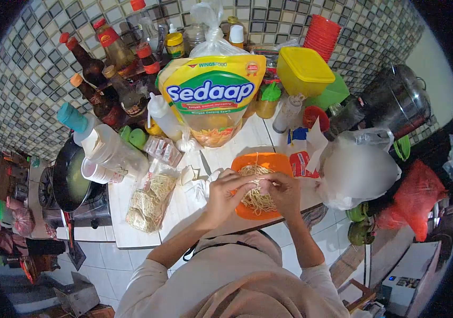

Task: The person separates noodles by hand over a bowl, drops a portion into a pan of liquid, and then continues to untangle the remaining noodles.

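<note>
Yellow noodles (pixel 258 204) lie in a loose heap on an orange plate (pixel 275 159) at the table's front edge. Over that heap my left hand (pixel 230 192) and my right hand (pixel 283 193) meet, fingers closed in a pinch. Between the fingertips is a small pale pinkish lump (pixel 263 186), with noodle strands close about it. Its exact kind is hard to make out, and my fingers partly cover it. Left of the plate rests a clear bag of noodles (pixel 152 204), beside crumpled white plastic (pixel 197 188).
A large Sedaap pouch (pixel 210 95) stands behind the plate, sauce bottles (pixel 91 66) at the back left. A wok (pixel 73 177) sits on the stove at left. To the right are a white plastic bag (pixel 359 169), a yellow container (pixel 306 71) and a dark pot (pixel 396 100).
</note>
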{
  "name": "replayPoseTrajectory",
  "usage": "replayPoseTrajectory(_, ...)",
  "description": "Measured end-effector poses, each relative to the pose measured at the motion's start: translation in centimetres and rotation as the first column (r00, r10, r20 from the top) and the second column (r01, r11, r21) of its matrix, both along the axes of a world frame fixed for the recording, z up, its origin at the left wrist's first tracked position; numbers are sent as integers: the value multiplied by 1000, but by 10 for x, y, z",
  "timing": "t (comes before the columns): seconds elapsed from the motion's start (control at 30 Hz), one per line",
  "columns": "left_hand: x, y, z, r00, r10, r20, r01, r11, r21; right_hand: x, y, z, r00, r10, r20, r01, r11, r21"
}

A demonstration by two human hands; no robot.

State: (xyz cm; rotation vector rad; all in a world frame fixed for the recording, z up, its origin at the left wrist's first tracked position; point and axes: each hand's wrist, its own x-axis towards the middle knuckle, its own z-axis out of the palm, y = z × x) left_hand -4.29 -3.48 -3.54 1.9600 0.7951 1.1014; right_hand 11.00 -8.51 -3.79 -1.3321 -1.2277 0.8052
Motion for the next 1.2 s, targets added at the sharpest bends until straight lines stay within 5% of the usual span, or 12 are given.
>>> replayPoseTrajectory(0.07, 1, 0, -2, 1000, 3, 23, -4, 1000, 13, 0, -1, -8, 987, -8, -159, 4, 1000, -28)
replayPoseTrajectory(0.3, 4, -4, -8, 999, 8, 49, -5, 998, -59, -7, -5, -7, 982, -41, -185, 36, 999, -28)
replayPoseTrajectory(0.47, 10, -6, -30, 986, -3, 168, 47, 966, -255, -10, -7, 0, 995, -98, 17, 98, 995, -9)
replayPoseTrajectory(0.5, 13, -7, -31, 968, -22, 252, 128, 902, -412, -8, -8, 0, 995, -93, 25, 93, 996, -5)
replayPoseTrajectory(0.57, 14, -8, -28, 938, -15, 347, 212, 816, -538, -4, -8, -5, 866, -195, 461, 111, 973, 204)
replayPoseTrajectory(0.63, 11, -10, -22, 930, -30, 366, 301, 632, -714, -3, -9, -8, 817, -220, 534, 110, 967, 230)
replayPoseTrajectory(0.67, 10, -11, -23, 926, -5, 377, 291, 648, -704, -3, -10, -10, 764, -255, 593, 123, 959, 254)
replayPoseTrajectory(0.8, 9, -11, -40, 870, -49, 490, 428, 570, -702, -11, -13, -6, 829, -219, 515, 144, 973, 183)
replayPoseTrajectory(0.87, 6, -9, -38, 875, -24, 483, 450, 406, -795, -5, -16, -17, 858, -187, 479, 92, 972, 215)
replayPoseTrajectory(1.0, -5, -5, -31, 840, 4, 543, 506, 357, -785, -13, -19, -12, 948, -10, 317, -18, 996, 86)
replayPoseTrajectory(1.07, -12, -3, -32, 824, 35, 565, 508, 395, -766, -25, -21, -5, 997, -63, -47, 62, 998, -20)
replayPoseTrajectory(1.2, -46, 1, -17, 850, 163, 501, 323, 590, -740, -17, -14, -34, 981, -126, -149, 114, 990, -82)
